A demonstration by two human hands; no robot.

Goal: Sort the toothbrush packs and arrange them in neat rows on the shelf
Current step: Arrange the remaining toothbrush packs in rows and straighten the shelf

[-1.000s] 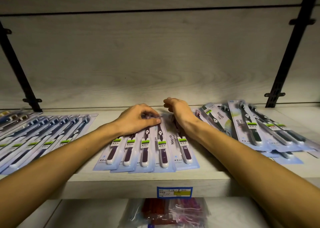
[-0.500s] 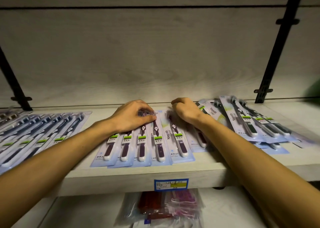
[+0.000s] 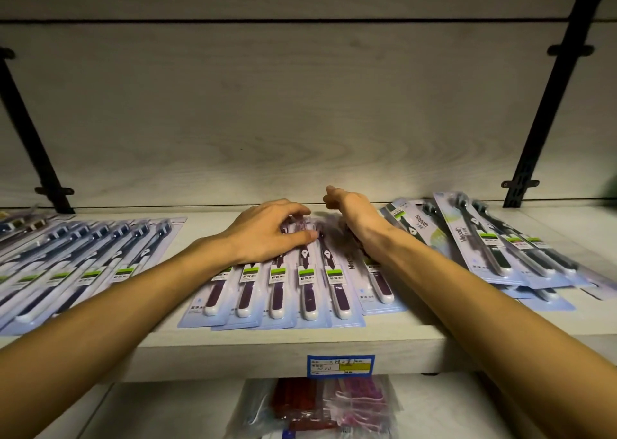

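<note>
A fanned row of purple-handled toothbrush packs (image 3: 290, 293) lies at the middle of the pale wooden shelf (image 3: 300, 345). My left hand (image 3: 267, 233) rests flat on the top ends of these packs, fingers spread over them. My right hand (image 3: 354, 213) sits at the right end of the row, fingers curled on the tops of the rightmost purple packs; what the fingertips hold is hidden. A neat row of blue-handled packs (image 3: 76, 265) lies on the left. A looser pile of dark green-handled packs (image 3: 494, 248) lies on the right.
The wood-grain back wall stands close behind the packs. Black shelf brackets (image 3: 521, 185) rise at the left and right. A blue and yellow price tag (image 3: 340, 365) is on the shelf's front edge. Bagged red and pink items (image 3: 317, 405) lie on the shelf below.
The rightmost purple pack has been drawn out to the right of the row. My right hand has lifted slightly at the back; my left hand stays pressed on the pack tops.
</note>
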